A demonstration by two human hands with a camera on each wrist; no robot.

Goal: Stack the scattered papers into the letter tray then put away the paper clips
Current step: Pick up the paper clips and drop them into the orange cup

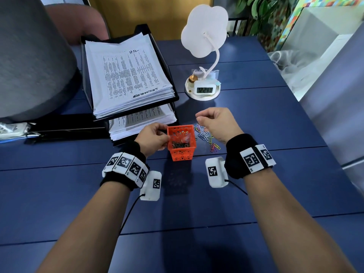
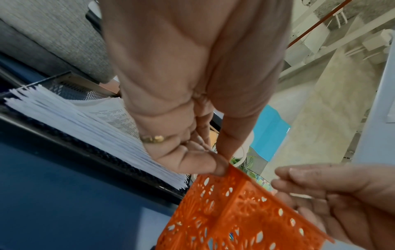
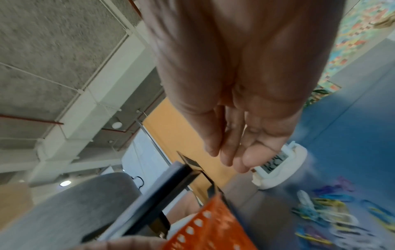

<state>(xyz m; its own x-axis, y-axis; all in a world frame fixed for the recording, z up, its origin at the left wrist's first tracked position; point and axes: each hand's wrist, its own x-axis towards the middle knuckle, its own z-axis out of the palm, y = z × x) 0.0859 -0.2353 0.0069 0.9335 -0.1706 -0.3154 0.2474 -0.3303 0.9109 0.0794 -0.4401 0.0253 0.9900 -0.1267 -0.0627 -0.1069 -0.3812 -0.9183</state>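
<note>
An orange perforated basket [image 1: 182, 143] stands on the blue table with several paper clips in its bottom. My left hand [image 1: 165, 133] grips its left rim, thumb inside; in the left wrist view the thumb of my left hand [image 2: 220, 162] pinches the rim of the basket [image 2: 235, 211]. Loose coloured paper clips [image 1: 206, 137] lie just right of the basket. Above them hovers my right hand [image 1: 199, 118], fingers relaxed, nothing visible in them. The black two-tier letter tray [image 1: 175, 98] behind the basket holds thick stacks of printed papers [image 1: 128, 75] on both levels.
A white cloud-shaped lamp with a digital clock [image 1: 203, 89] stands behind the clips. A grey chair back [image 1: 29, 56] rises at the left beside the tray. Bare blue table [image 1: 177, 223] lies in front of the basket and to the right.
</note>
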